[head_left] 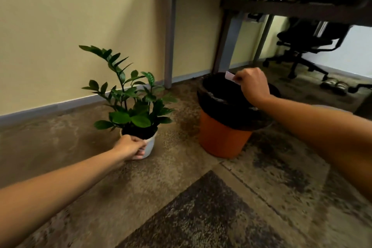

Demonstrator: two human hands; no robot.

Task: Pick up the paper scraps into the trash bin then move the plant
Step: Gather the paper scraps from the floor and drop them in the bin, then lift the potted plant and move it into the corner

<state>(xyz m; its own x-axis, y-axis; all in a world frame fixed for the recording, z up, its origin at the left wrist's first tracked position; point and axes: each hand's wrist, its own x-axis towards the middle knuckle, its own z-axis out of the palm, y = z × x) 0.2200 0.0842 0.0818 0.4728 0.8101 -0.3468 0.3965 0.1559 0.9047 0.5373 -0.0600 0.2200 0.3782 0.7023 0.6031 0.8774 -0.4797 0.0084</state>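
Observation:
A green leafy plant (pixel 128 96) stands in a small white pot (pixel 150 145) on the carpet near the wall. My left hand (pixel 130 146) is wrapped around the pot's left side. To the right stands an orange trash bin (pixel 221 139) lined with a black bag. My right hand (pixel 252 85) hovers over the bin's open mouth, pinching a small pale paper scrap (pixel 230 76) between its fingers.
A yellow wall with a grey skirting board (pixel 60 104) runs behind the plant. Grey desk legs (pixel 168 46) stand behind the bin. A black office chair (pixel 302 46) and a pair of sandals (pixel 335 84) are at the back right.

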